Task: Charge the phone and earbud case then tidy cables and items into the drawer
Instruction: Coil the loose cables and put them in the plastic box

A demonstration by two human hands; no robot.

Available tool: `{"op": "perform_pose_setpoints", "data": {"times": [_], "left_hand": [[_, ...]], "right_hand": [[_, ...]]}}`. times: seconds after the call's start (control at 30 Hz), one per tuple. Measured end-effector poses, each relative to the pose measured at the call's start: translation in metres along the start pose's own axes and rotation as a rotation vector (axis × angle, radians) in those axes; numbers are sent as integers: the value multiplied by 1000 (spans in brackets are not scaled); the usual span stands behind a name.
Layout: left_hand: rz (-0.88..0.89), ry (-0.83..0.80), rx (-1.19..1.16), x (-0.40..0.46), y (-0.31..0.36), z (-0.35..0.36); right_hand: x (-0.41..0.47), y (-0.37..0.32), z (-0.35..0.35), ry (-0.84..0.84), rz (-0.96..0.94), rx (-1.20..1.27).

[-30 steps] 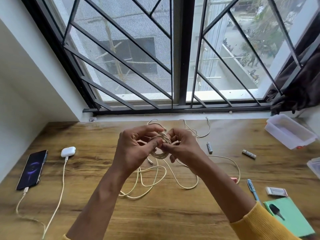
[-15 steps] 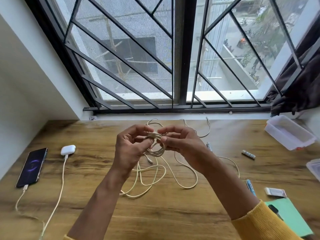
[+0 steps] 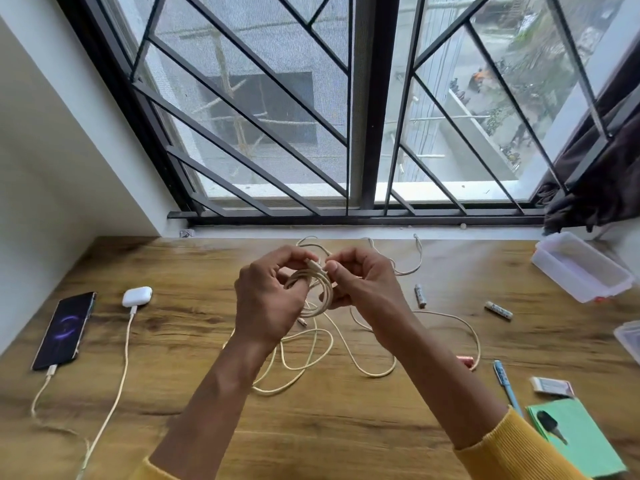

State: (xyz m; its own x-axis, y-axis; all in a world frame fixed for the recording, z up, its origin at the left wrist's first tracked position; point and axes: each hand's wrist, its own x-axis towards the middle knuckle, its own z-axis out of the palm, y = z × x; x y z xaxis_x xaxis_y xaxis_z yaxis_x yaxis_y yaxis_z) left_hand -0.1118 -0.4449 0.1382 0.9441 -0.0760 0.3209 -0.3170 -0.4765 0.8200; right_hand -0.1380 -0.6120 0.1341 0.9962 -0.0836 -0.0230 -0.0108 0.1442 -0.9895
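Sleeves: yellow cuffs [image 3: 512,452] are seen at the near edge, on both forearms.
Green notepad [image 3: 585,445]: laid at the near right of the tabletop [image 3: 346,427]; a dark key [image 3: 550,424] is rested on it.
Pen [image 3: 504,381] and eraser [image 3: 552,386]: placed just beyond the notepad.
Loose cable [image 3: 311,362]: pale loops are spread on the tabletop below the hands.
Phone [image 3: 65,329]: laid flat at the left, screen lit, with a cable [image 3: 41,393] plugged into its near end.
Earbud case [image 3: 137,296]: set just right of the phone, apart from it, with a white cable [image 3: 119,368] plugged in.
Left hand [image 3: 270,303]: fingers are curled around the coiled cable [image 3: 318,289], held above the tabletop.
Right hand [image 3: 367,285]: thumb and fingers are pinched on the coil's top, at a connector end.
Batteries [image 3: 420,295]: two are laid right of the hands, well apart.
Clear container [image 3: 581,271]: placed at the far right, by the window sill.
Window grille [image 3: 367,116]: dark bars are set behind the tabletop.
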Motion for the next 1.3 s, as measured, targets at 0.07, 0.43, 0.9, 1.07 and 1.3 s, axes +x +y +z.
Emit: {"op": "perform_pose_setpoints", "data": {"times": [0.07, 0.43, 0.9, 1.07, 1.3], "left_hand": [[41, 55, 75, 1, 2, 0], [-61, 92, 78, 9, 4, 1], [-525, -462, -695, 18, -3, -14], [-700, -363, -873, 19, 5, -7], [-861, -326, -991, 20, 3, 2]], "right_hand": [[1, -2, 0, -15, -5, -26], [5, -7, -5, 7, -86, -3], [8, -9, -11, 70, -97, 31], [4, -12, -10, 71, -102, 25], [-1, -14, -11, 29, -73, 31]]}}
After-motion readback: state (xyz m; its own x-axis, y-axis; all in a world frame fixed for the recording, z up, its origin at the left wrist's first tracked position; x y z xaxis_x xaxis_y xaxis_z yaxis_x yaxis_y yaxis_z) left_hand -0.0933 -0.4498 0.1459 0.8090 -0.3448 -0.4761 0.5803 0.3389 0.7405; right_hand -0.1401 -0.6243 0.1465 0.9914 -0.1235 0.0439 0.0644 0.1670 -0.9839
